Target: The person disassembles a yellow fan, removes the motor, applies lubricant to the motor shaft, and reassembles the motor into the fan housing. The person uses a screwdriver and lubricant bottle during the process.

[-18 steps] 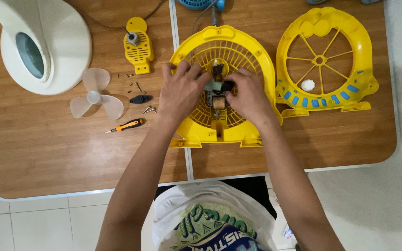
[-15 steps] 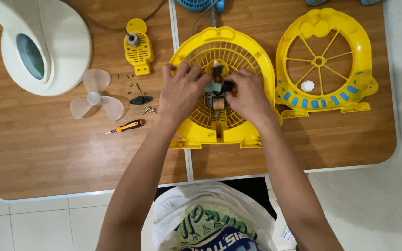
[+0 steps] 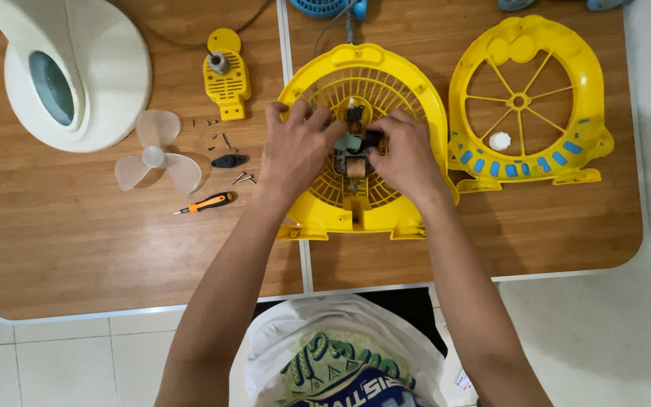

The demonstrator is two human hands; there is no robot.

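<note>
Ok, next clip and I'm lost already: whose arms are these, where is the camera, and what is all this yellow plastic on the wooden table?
The camera sits on a person's head and looks straight down, so the two bare arms are that person's own. There is no machine here. Both hands, the left hand and the right hand, rest on a round yellow plastic fan grille, fingers around the small motor at its middle. Whether either grip is closed on it cannot be told. To the right lies a yellow spoked fan frame. To the left lie a clear three-blade propeller, loose screws, an orange-handled screwdriver, a small yellow motor cover and a cream-white stand base.
</note>
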